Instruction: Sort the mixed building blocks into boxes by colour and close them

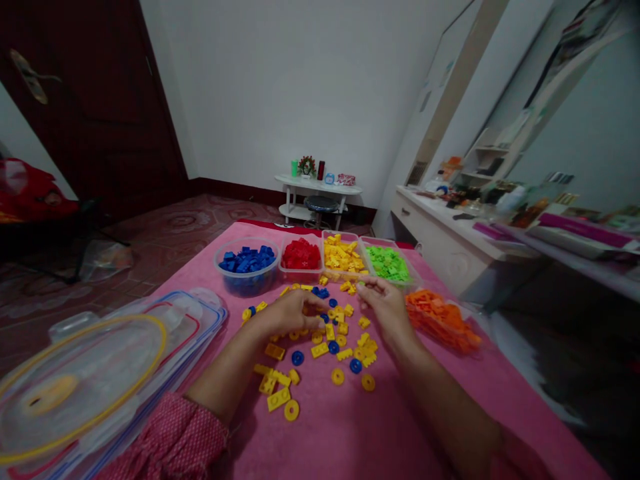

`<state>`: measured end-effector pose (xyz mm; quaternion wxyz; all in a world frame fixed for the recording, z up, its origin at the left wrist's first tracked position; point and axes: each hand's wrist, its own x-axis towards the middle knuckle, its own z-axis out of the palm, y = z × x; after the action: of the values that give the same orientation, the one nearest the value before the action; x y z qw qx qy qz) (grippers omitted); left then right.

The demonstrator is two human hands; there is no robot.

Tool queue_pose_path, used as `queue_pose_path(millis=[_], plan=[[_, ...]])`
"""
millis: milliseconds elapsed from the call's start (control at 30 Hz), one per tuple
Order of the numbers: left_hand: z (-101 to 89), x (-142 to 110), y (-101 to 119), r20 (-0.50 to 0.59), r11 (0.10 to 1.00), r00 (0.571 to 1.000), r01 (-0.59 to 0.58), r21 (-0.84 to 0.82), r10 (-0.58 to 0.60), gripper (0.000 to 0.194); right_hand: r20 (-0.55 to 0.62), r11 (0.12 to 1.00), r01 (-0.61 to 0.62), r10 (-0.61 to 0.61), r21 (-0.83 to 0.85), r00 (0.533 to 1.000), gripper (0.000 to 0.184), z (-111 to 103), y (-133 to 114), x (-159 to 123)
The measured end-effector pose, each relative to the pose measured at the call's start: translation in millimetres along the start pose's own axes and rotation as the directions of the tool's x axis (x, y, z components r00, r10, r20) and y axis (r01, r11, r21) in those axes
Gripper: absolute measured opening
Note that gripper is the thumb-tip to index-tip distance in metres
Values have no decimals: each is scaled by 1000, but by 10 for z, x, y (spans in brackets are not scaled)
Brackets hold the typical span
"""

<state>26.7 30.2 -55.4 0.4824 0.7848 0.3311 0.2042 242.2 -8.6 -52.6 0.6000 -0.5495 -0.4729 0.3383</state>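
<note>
My left hand reaches low over the scattered toy bricks, its thumb and fingers curved but apart. Close to its fingertips lie a blue round piece and several yellow bricks. My right hand is near the row of tubs, its fingertips drawn together. A tiny yellow-green bit shows at those fingertips, too small to name. Between and below both hands spread yellow bricks, yellow rings and blue wheel-like discs. A yellow brick lies just left of my right palm.
Along the table's far side stand a round tub of blue bricks and boxes of red bricks, yellow bricks and green bricks. Orange pieces fill a container at right. Clear lids are stacked at left on the pink tabletop.
</note>
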Motion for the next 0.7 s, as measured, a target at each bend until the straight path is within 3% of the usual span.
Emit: queue_pose_path(millis=[67, 167, 267, 333, 400, 467, 533, 700], plan=[[-43, 10, -1, -97, 997, 995, -11, 72, 18, 34, -66, 994, -46, 40, -98, 997, 32, -154, -40, 323], [-122, 17, -14, -256, 980, 967, 36, 197, 15, 28, -159, 985, -29, 2, -172, 987, 28, -369, -104, 767], [-178, 15, -81, -394, 904, 916, 110, 414, 69, 25, -227, 966, 21, -81, -256, 971, 39, -474, -116, 962], [-178, 19, -144, -421, 833, 901, 150, 532, 106, 25, -220, 915, 85, -184, -395, 958, 45, -442, -78, 904], [-152, 30, -201, -394, 794, 912, 155, 588, 113, 25, -107, 826, 161, -258, -540, 960, 39, -339, -10, 729], [-116, 46, -240, -358, 788, 927, 139, 599, 108, 26, 67, 738, 226, -238, -636, 969, 26, -206, 71, 511], [-87, 63, -263, -342, 791, 932, 122, 599, 116, 27, 164, 650, 259, -204, -714, 965, 20, -95, 144, 337], [-65, 84, -288, -307, 802, 945, 96, 590, 112, 28, 185, 415, 288, -271, -863, 945, 34, -66, 192, 307]])
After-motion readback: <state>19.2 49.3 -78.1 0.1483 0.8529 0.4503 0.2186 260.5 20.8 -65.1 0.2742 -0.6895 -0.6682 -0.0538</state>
